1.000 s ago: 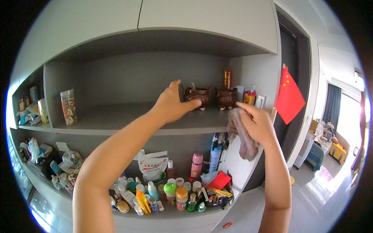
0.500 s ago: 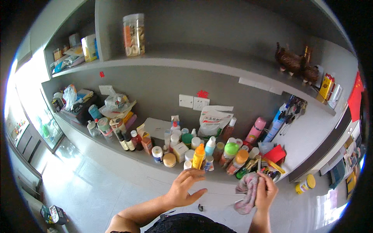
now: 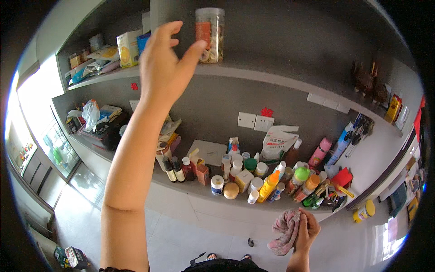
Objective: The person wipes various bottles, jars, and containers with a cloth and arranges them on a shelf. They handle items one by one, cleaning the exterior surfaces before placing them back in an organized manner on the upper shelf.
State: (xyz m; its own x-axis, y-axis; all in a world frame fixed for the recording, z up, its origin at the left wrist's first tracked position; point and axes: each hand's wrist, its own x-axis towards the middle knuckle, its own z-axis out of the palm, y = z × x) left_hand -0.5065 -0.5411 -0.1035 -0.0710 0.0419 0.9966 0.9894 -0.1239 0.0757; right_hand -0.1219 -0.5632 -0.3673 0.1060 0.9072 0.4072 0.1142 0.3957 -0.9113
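Note:
My left hand (image 3: 165, 59) is raised to the upper shelf with its fingers and thumb spread. Its thumb overlaps the clear lidded jar (image 3: 216, 38), which has an orange-red label and pale dried pieces inside. Whether the thumb touches the jar I cannot tell; the fingers are not around it. Low at the right, my right hand (image 3: 308, 231) grips a crumpled pink and grey cloth (image 3: 285, 231), which hangs in front of the lower counter.
Bottles and jars crowd the lower counter, among them a yellow squeeze bottle (image 3: 269, 187), a white pouch (image 3: 278, 143) and a pink flask (image 3: 320, 152). A carton (image 3: 128, 49) stands in the left shelf section. Dark brown ornaments (image 3: 364, 81) sit at the shelf's right end.
My left hand has risen from in front of the counter bottles to the jar on the upper shelf. The right hand still holds the cloth. The view has shifted left.

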